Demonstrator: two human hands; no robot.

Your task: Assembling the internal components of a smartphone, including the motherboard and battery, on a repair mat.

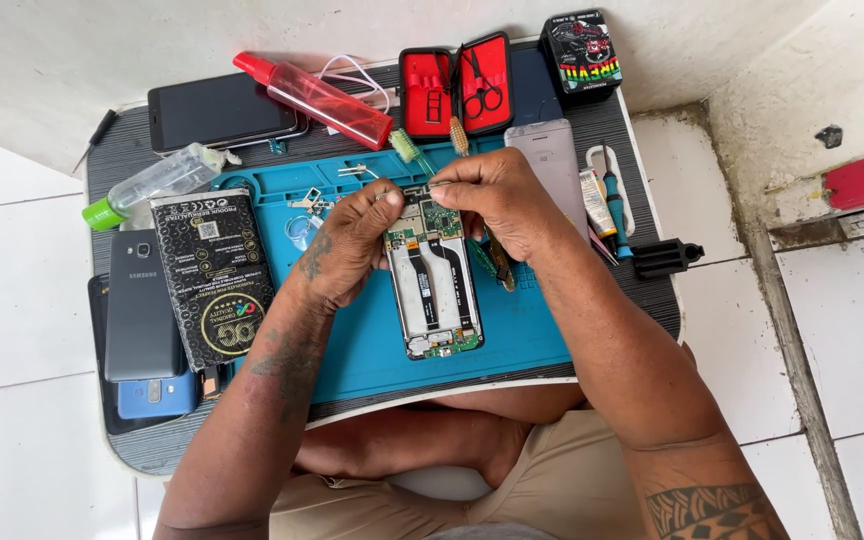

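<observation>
The blue work mat (372,350) lies on a dark ribbed tray (132,160). At 12 o'clock stands an open red tool case (455,92) holding scissors. At 11 o'clock lie a red spray bottle (317,100) and a black phone (217,112). At 9 o'clock are a clear bottle with a green cap (152,185), a black patterned box (212,275) and stacked phones (142,310). At 1 o'clock sits a black box (580,52); a silver back cover (552,165) lies just below it.

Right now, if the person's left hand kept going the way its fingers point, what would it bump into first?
Probably the right hand: the left hand points up and right across the top of the opened phone, where both hands' fingers nearly meet. Depth is unclear.
</observation>
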